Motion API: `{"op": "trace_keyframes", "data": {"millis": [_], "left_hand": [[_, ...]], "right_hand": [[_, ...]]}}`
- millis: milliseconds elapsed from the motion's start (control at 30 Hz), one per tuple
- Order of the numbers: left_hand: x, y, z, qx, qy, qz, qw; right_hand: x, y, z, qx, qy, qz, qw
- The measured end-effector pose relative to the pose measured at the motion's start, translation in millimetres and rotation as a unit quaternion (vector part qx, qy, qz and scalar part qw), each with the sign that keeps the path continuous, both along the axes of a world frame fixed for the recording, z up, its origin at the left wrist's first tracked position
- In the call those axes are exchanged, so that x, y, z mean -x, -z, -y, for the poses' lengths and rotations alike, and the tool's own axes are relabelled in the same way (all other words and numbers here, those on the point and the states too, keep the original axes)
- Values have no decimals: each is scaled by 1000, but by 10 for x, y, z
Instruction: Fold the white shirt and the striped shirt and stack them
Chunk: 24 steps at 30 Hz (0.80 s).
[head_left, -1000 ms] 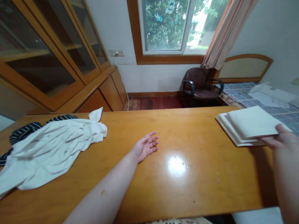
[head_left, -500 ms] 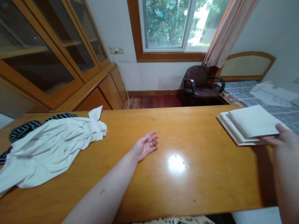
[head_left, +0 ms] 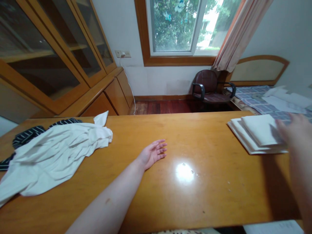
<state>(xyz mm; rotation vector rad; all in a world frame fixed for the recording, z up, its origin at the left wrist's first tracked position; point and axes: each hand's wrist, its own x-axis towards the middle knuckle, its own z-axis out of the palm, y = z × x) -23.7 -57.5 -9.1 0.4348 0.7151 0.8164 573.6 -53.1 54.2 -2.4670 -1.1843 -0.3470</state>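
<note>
The wooden table (head_left: 156,208) has a glossy honey-brown top. A crumpled white garment (head_left: 60,152) lies at its left end alongside dark striped cloth (head_left: 30,134); towards the right rests a stack of folded white cloths (head_left: 259,131). Small clear spots (head_left: 192,172) nearer the middle are perhaps water drops.
</note>
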Motion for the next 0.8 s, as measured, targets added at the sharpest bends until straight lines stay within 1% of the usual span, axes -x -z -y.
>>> {"op": "trace_keyframes", "data": {"millis": [33, 100, 133, 200, 267, 333, 400, 433, 467, 500, 533, 567, 600, 633, 667, 733, 800], "left_hand": [[-1, 3, 0, 0, 1, -1, 1000], [0, 7, 0, -1, 3, -2, 1000], [0, 8, 0, -2, 3, -1, 1000], [-1, 3, 2, -3, 3, -1, 1000], [-4, -8, 6, -1, 1, -3, 1000], [-11, -22, 9, 2, -1, -8, 1000], [-19, -31, 10, 4, -2, -12, 1000], [-23, -33, 9, 4, -2, -14, 1000], [-27, -33, 8, 3, -1, -14, 1000], [-30, -33, 7, 3, 0, -15, 1000], [-32, -33, 6, 2, 0, -15, 1000], [-34, -33, 5, 2, 1, -16, 1000], [-34, -33, 5, 2, 1, -17, 1000], [-32, -34, 5, 3, 1, -18, 1000], [-29, -35, 5, 4, 1, -19, 1000], [-20, -32, 5, 6, 0, -22, 1000], [-16, -21, 2, 7, -1, -25, 1000]], "right_hand": [[1, -4, -97, 35, -16, -6, 999], [8, 48, -280, 107, -48, -47, 992], [10, 99, -352, 135, -57, -72, 987], [8, 222, -442, 167, -60, -110, 978], [-1, 316, -462, 175, -55, -119, 976], [10, 327, -436, 181, -51, -111, 976], [98, 241, -393, 163, -37, -74, 983], [192, 172, -374, 135, -27, -45, 989], [330, 97, -361, 90, -16, -11, 996], [514, 26, -356, 37, -18, 11, 999], [746, -28, -359, -14, -27, 3, 1000], [1021, -57, -371, -58, -41, -35, 997], [1332, -50, -388, -94, -57, -100, 989], [1665, -6, -409, -108, -96, -193, 971], [2006, 73, -429, -98, -153, -295, 938], [2652, 305, -453, -61, -215, -350, 910], [3162, 550, -440, -17, -299, -384, 873]]}}
